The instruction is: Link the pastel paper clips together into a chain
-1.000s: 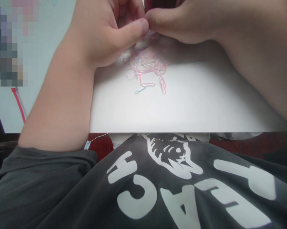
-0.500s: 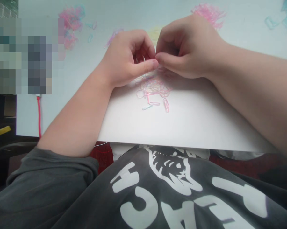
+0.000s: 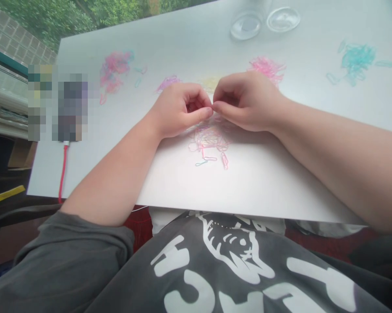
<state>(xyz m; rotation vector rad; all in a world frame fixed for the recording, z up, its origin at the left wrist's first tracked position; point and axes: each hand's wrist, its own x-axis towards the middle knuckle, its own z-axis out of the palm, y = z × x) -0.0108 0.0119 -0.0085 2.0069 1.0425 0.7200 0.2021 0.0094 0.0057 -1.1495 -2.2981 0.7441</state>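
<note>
Hands meet over the middle of the white bench (image 3: 280,182). The left hand (image 3: 179,108) and the right hand (image 3: 244,102) are both curled shut, each thumb pressed to its forefinger, and the two pinches touch tip to tip. Whatever sits between the fingertips is too small to make out.

Just under the hands, a mixed pile of small coloured loops (image 3: 210,139) lies on the bench in pink, yellow and pale blue. At its near edge a blue loop (image 3: 200,163) and a pink loop (image 3: 225,161) lie a little apart from the rest.

Beyond the hands there are separate heaps, each mostly of one colour. A pink heap (image 3: 112,69) lies far to the left and a purple heap (image 3: 168,81) sits just behind the left hand. A yellow heap (image 3: 210,81) shows between the two hands, and a second pink heap (image 3: 266,66) lies behind the right hand. A teal heap (image 3: 357,58) lies well off to the right.

Two clear round dishes (image 3: 246,26) stand side by side at the far edge. A red cable (image 3: 62,174) runs down over the left edge of the bench. Both forearms rest on the bench, and a grey shirt with white print (image 3: 231,261) fills the bottom of the view.
</note>
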